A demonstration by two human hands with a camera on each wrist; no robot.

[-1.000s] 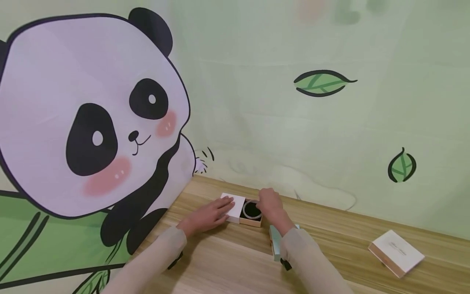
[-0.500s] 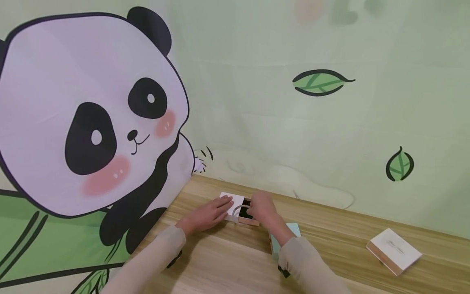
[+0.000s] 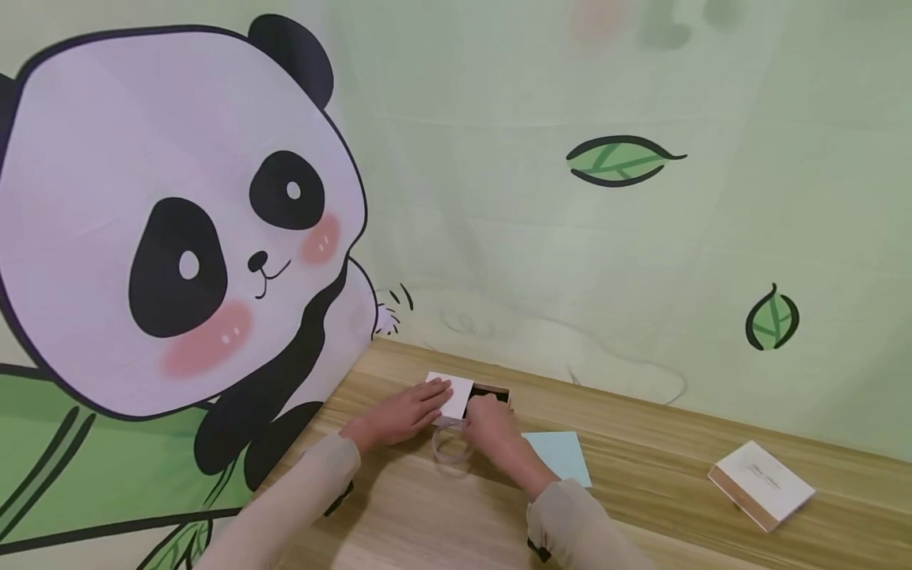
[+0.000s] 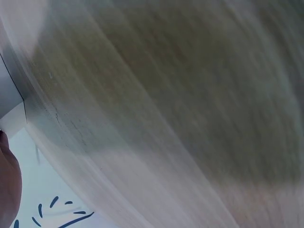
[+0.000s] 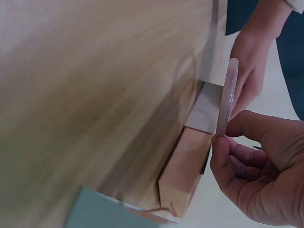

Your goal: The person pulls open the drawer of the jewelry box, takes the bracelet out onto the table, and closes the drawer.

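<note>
My right hand [image 3: 492,427] pinches a pale, translucent bangle [image 5: 227,97] between thumb and fingertips. In the head view the bangle hangs just in front of a slide-out jewellery box, which lies on the wooden table. The box's drawer [image 5: 185,152] is pulled part way out to the right and shows a dark lining. My left hand [image 3: 397,413] rests with its fingers extended on the white sleeve [image 3: 461,396] of this box. In the left wrist view only a bit of that hand [image 4: 8,183] appears at the left edge.
A light blue box [image 3: 559,455] lies just right of my right forearm. Farther right sits a second white box [image 3: 762,484] with brown sides and small print on top. A wall cloth with a printed panda [image 3: 214,103] and leaves rises behind and left of the table [image 3: 641,443].
My right hand has lifted the bangle out of the drawer and carried it left and toward me. My left hand stays on the sleeve. More of the light blue box shows.
</note>
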